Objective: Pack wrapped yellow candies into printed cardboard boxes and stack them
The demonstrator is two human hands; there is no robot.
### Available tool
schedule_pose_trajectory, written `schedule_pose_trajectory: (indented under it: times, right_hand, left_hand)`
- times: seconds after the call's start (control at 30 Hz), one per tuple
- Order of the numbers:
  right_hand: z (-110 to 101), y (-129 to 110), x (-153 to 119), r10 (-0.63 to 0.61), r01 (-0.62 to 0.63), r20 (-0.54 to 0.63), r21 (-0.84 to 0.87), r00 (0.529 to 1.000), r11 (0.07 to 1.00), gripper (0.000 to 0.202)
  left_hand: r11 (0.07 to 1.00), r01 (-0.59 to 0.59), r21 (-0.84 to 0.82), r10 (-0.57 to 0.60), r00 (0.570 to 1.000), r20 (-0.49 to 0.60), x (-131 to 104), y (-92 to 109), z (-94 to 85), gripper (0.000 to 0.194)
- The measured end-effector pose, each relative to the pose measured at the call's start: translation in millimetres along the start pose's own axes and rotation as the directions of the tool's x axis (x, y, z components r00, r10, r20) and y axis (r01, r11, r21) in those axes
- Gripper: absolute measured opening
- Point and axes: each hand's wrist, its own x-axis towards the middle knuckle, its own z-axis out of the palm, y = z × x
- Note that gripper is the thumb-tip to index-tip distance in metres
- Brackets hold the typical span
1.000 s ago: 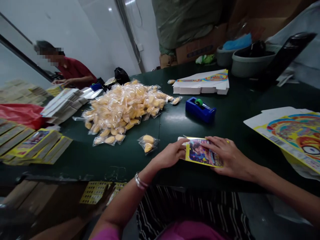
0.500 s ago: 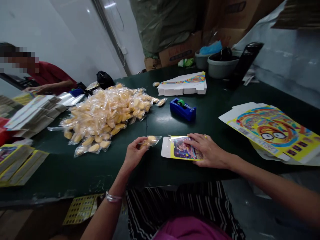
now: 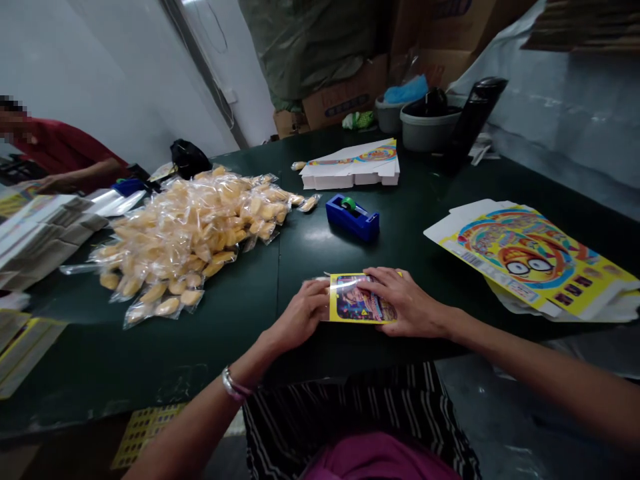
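A small yellow printed cardboard box (image 3: 345, 300) lies flat on the dark green table. My right hand (image 3: 407, 303) rests over its right end, thumb and fingers gripping its edges. At the box's left end, my left hand (image 3: 305, 310) is closed, fingers bent against the opening. The clear-wrapped pale yellow piece in it is mostly covered by the fingers; only a bit of clear film shows beside the box. To the left spreads a large heap of similar pale yellow pieces in clear packets (image 3: 180, 233). Beyond the box stands a blue tape dispenser (image 3: 353, 219) with green tape.
Flat printed cartons (image 3: 530, 260) lie stacked at the right. A white carton stack (image 3: 350, 172) sits farther back, near grey tubs (image 3: 430, 130) and a black upright object (image 3: 475, 120). More cartons (image 3: 45, 233) are at left, where a person in a red top (image 3: 70, 150) sits.
My left hand has moved right with the wrapped piece, from beside the box up to its open end. My right hand keeps its hold. The view has turned slightly right.
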Motion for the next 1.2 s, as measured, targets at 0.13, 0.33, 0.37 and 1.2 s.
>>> schedule_pose_trajectory:
  times: [0.13, 0.33, 0.37, 1.2]
  right_hand:
    - [-1, 2, -2, 0.008, -0.008, 0.018, 0.007, 1.0, 1.0, 0.082]
    - [-1, 2, -2, -0.01, 0.011, 0.017, -0.019, 1.0, 1.0, 0.081]
    - [-1, 2, -2, -0.012, 0.013, 0.017, -0.025, 1.0, 1.0, 0.081]
    - [3, -22, -5, -0.056, 0.045, -0.12, -0.098, 0.991, 0.994, 0.079]
  left_hand:
    - [0.897, 0.201, -0.393, -0.281, 0.947, -0.157, -8, -5, -1.6, 0.03]
    - [0.793, 0.412, -0.449, -0.527, 0.834, -0.164, -7, -11, -0.4, 0.023]
    - [0.79, 0.413, -0.453, -0.522, 0.841, -0.145, -5, -10, -1.3, 0.019]
    - [0.081, 0.587, -0.805, -0.272, 0.79, 0.549, 23, 12, 4.3, 0.05]
